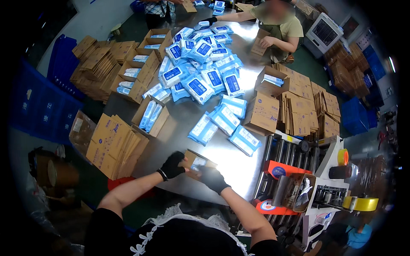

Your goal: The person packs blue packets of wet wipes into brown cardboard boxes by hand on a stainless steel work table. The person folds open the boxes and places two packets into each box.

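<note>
Both my hands wear black gloves with bare fingertips. Between them, at the near edge of the metal table, is a small open cardboard box. My left hand grips its left side, thumb and fingers at the wall. My right hand is at its right side, and its fingers are partly hidden. Something pale and bluish shows inside the box, too small to make out. Just beyond lie several blue-and-white packs of wipes, flat on the table. A large heap of the same packs covers the table's middle.
Open boxes holding packs line the left edge. Flattened cartons are stacked at left, and more cartons at right. A roller conveyor with a tape machine stands near right. A co-worker reaches to the heap; another stands far left.
</note>
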Tool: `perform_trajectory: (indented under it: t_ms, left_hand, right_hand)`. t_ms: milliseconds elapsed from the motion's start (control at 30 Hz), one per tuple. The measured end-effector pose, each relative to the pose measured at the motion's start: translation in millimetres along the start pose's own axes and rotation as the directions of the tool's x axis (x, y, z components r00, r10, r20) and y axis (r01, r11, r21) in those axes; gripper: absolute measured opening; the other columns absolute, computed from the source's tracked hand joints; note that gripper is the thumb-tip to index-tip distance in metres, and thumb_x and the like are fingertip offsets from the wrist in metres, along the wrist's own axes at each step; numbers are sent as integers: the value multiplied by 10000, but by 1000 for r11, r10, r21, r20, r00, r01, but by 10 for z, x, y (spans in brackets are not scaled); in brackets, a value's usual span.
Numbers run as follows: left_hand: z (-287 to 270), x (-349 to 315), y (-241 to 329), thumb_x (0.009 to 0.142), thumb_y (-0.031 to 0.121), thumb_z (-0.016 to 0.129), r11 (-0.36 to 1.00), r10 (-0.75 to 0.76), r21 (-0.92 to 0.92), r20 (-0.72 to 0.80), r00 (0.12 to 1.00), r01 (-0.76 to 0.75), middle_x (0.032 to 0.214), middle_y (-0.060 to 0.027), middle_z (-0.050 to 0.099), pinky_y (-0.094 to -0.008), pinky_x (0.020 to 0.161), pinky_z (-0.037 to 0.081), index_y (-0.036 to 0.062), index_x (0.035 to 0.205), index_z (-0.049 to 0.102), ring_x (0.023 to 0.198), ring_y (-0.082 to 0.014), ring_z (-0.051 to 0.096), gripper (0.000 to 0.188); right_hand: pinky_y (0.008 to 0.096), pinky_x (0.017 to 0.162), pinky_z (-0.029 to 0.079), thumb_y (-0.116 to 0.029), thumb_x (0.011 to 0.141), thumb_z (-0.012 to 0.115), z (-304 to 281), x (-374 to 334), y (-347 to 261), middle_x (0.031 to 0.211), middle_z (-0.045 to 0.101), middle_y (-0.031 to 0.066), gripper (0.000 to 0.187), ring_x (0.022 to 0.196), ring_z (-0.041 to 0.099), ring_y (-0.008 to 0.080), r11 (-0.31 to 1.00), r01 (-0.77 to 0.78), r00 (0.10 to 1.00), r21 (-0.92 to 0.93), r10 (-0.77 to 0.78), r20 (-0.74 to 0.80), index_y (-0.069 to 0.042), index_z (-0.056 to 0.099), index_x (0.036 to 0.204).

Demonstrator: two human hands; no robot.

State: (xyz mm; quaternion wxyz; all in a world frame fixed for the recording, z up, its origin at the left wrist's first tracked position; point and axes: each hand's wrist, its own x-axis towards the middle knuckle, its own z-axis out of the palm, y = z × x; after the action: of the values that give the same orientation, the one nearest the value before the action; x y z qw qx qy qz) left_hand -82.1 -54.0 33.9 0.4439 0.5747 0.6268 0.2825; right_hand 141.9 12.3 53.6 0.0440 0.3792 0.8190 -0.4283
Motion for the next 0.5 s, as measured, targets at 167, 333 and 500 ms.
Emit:
perform_trajectory:
  t_ms: [167,333,500]
  left_hand:
    - [351,97,-563,723,317,772,883,-224,-425,-12,974,198,1299,-143,474,-357,1000,358,-2,1255,406,1189,-221,463,721]
    - [755,204,-635,764,340,679,994,-96,47,-27,995,97,1213,-216,515,-397,975,375,-7,1268,429,1141,-320,490,661]
    - [-627,694,-323,659,378,745,725,50,676,-248,968,136,1027,-201,588,-411,860,462,2,1059,560,985,-332,574,580]
  right_hand:
    - [406,823,466,-247,827,580,-110,60,-483,929,619,163,265,915,595,303,922,237,866,-306,-343,-363,-77,597,1031]
    - [623,1065,124,-369,777,634,193,197,-652,1235,492,225,457,1235,375,406,947,-254,666,-196,24,-745,-74,560,1118]
    - [639,1070,101,-414,716,683,576,-353,-32,1376,354,250,601,1299,294,414,970,-97,746,-224,-78,-661,-163,525,1240]
